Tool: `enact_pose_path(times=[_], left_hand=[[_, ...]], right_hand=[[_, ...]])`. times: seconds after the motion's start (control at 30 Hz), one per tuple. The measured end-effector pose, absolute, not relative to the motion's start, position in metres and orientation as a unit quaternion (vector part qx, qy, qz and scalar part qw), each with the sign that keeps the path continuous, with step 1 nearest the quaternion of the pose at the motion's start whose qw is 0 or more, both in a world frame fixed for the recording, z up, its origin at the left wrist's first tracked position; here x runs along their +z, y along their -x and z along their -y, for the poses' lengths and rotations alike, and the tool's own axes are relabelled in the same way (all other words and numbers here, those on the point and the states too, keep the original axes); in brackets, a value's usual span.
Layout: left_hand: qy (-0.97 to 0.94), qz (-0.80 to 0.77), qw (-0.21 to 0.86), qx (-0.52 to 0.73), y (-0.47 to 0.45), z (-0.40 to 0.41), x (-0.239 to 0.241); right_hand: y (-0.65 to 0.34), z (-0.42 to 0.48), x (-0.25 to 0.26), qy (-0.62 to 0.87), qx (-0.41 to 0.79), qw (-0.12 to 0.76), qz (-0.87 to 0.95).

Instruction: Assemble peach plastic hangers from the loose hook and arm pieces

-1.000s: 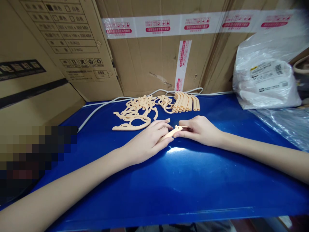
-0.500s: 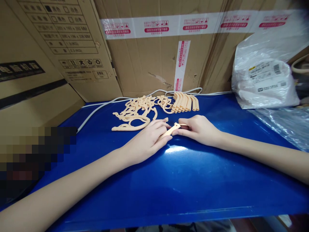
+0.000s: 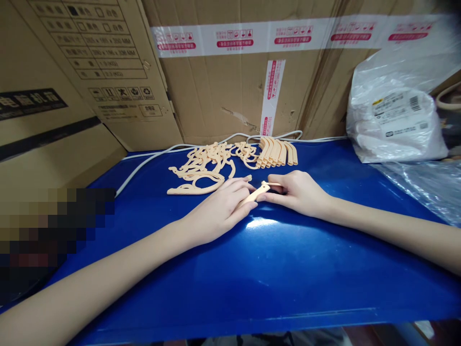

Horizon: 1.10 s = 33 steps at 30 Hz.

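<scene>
“Two bare hands are shown over a blue tabletop (image 3: 259,278). What is held?”

“A pale bar (image 3: 255,194) is gripped between thumb and fingers of the left hand (image 3: 225,206); a thin pale piece (image 3: 274,184) is pinched by the right hand (image 3: 300,192). The two pieces are met, or nearly met, between the hands, on the near side of a row of bars (image 3: 276,152).”

“By what could this be upset?”

“A slip is judged possible if the thin piece is pushed out of line with the bar's end. If force were applied askew, the slender piece might be bent or snapped. By a sideways jolt of the left hand, the heap of curved pieces (image 3: 205,161) just beyond it could be disturbed.”

“What is concealed?”

“Much of the bar is covered by the left hand, and the thin piece's right end by the right hand; whether the two are joined cannot be told. Within the heap, overlapping outlines are hardly separable. At left, a patch is masked by pixelation; at far right, dark items beside a plastic bag (image 3: 399,122) are cut off.”
</scene>
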<state>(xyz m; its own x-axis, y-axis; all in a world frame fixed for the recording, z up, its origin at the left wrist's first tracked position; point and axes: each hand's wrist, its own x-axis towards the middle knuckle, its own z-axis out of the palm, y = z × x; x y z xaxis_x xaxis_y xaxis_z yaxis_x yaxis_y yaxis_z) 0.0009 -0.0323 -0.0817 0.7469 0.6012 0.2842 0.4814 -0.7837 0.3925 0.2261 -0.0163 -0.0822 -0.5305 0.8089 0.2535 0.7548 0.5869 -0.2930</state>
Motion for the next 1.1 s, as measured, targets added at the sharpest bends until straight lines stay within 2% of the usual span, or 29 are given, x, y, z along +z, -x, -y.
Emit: enact_pose_path(times=[0.37, 0.83, 1.1], left_hand=[[-0.926, -0.295, 0.126, 0.198, -0.0009, 0.0313, -0.0836], [-0.927, -0.295, 0.151, 0.176, -0.0008, 0.0348, -0.0786], [-0.926, -0.293, 0.145, 0.187, -0.0013, 0.0351, -0.0786]], right_hand=[[-0.2253, 0.0166, -0.0833, 0.462, 0.055, 0.175, 0.868], [-0.2267, 0.0160, -0.0807, 0.433, 0.066, 0.135, 0.889], [-0.2257, 0.0166, -0.0811, 0.407, 0.076, 0.162, 0.896]])
